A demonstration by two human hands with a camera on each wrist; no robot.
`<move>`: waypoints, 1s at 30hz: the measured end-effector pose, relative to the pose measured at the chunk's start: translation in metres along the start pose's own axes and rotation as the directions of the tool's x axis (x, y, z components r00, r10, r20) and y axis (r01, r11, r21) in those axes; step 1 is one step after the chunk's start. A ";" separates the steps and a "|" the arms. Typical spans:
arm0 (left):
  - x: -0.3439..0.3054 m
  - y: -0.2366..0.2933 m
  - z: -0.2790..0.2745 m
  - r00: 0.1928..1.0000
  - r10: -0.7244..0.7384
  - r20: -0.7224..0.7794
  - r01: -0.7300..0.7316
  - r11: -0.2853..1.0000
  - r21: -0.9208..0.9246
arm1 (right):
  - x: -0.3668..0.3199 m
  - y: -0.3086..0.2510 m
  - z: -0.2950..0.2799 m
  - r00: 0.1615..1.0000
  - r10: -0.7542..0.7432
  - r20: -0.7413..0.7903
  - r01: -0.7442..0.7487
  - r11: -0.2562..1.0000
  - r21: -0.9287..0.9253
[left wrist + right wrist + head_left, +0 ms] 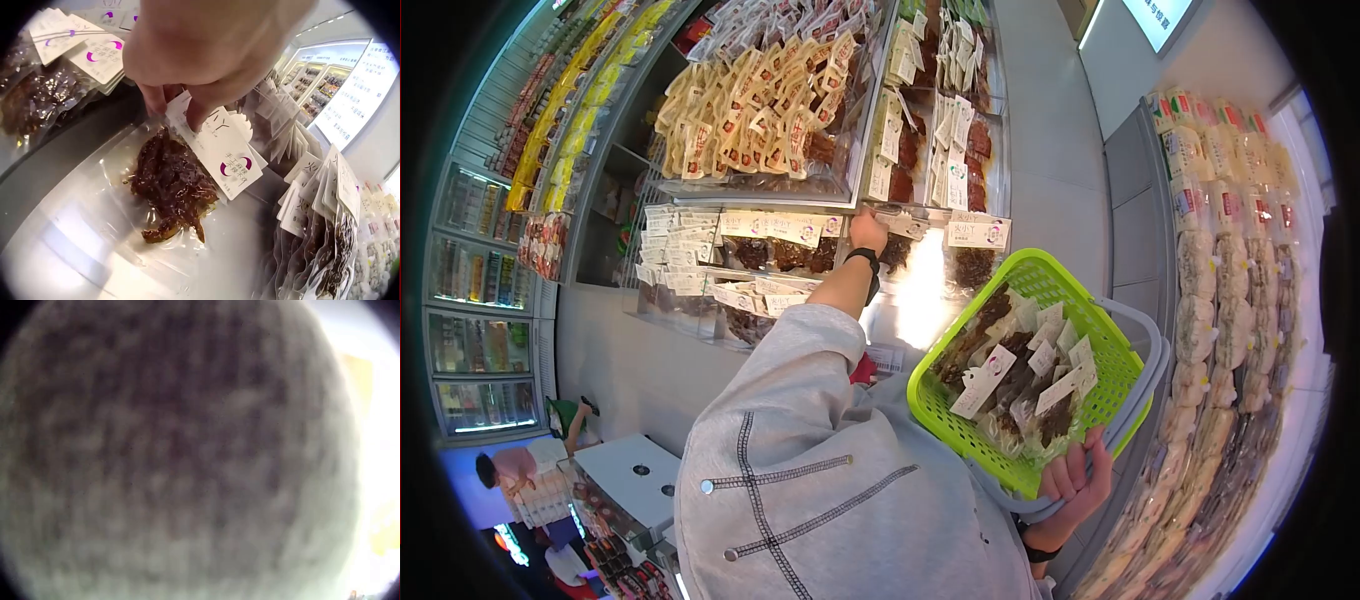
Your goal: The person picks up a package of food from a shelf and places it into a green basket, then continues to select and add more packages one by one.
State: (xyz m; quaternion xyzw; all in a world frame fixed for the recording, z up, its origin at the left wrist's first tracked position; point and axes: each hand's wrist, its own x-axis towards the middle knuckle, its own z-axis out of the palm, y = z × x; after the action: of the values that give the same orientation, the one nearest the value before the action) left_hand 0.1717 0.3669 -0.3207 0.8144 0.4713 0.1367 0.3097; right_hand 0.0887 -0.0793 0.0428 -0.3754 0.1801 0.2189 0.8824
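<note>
At the display case my left hand (868, 232) pinches the white card top of a clear packet of dark brown meat (167, 187). Thumb and fingertips meet on the printed card (219, 147), and the packet lies over the bright metal tray floor (69, 231). My right hand (1076, 480) has its fingers curled at the near corner of a lime green basket (928, 375), by its grey handle (1160, 360). Several clear packets with white cards (992, 372) lie in the basket. Blurred grey cloth (181, 450) fills most of the right wrist view.
More carded packets stand in rows to the left (772, 230) and farther back (950, 150). A bin of cream-coloured packets (750, 110) is behind a raised edge. Shelves of bagged goods (1200, 270) line the right side. Another person (525, 470) is at the lower left.
</note>
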 end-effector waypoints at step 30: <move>-0.023 0.027 -0.016 0.914 -0.148 -0.379 -0.016 0.918 -0.396 | 0.000 -0.014 -0.004 0.992 0.062 -0.107 -0.076 0.988 -0.135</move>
State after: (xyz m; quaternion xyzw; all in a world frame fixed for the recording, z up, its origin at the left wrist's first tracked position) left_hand 0.1701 0.3436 -0.2903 0.6740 0.5155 0.3810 0.3671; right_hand 0.0959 -0.0906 0.0485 -0.4404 0.2225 0.2417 0.8355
